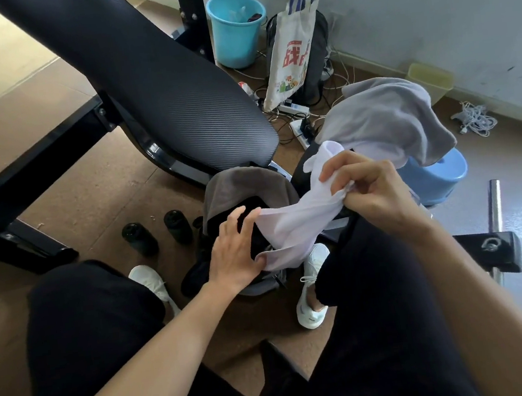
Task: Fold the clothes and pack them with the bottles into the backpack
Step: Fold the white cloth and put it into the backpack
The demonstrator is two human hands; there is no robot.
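Cloth [301, 222] — white and thin — is held just above the open backpack [235, 184], which is set on the floor between two white shoes [313, 309]. Its top end is pinched tight by the curled fingers of the right hand [372, 185]. Its low end is touched by the left hand [234, 259], with fingers straight and spread. Two dark bottles [139, 239] are stood just left of the backpack. A grey cloth [384, 118] is draped over a blue stool [439, 174].

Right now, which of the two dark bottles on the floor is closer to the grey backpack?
The dark bottle on the right, just beside the grey backpack; the other dark bottle stands farther left, nearer the black bench leg.
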